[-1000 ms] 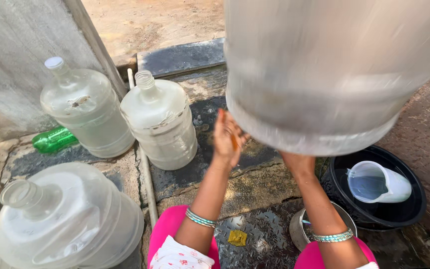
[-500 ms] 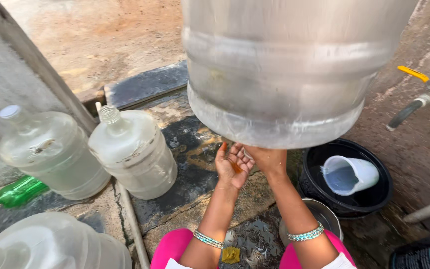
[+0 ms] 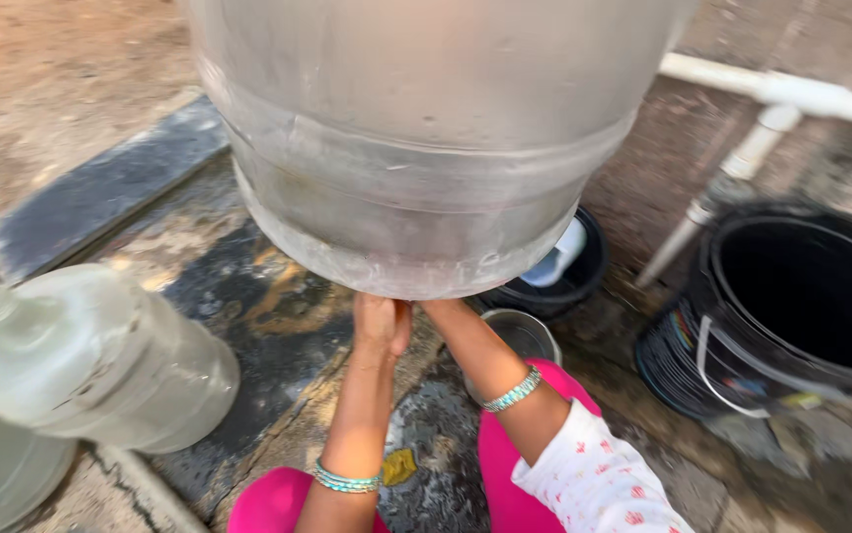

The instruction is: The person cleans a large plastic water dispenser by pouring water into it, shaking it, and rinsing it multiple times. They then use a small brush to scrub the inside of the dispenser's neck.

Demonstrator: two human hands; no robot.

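Observation:
A large translucent water jug (image 3: 426,148) fills the upper middle of the view, its wide base pointing down and away from me. My left hand (image 3: 380,326) reaches up under that base, fingers together and pressed against its lower edge. My right forearm (image 3: 490,370), with a teal bangle, runs up to the same edge. The right hand itself is hidden behind the jug. Both arms stretch forward over my pink-clad knees.
A second clear jug (image 3: 80,360) stands at the left on the wet stone slab (image 3: 278,306). A big black bucket (image 3: 712,257) is at the right, below a white pipe (image 3: 791,94). A black basin (image 3: 589,281) with a white scoop (image 3: 556,259) and a steel pot (image 3: 520,336) sit behind my right arm.
The view has swung right and the jug has come closer. The black bucket and white pipe entered; the left jugs slid off. My left hand moved from open beside the jug to against its base.

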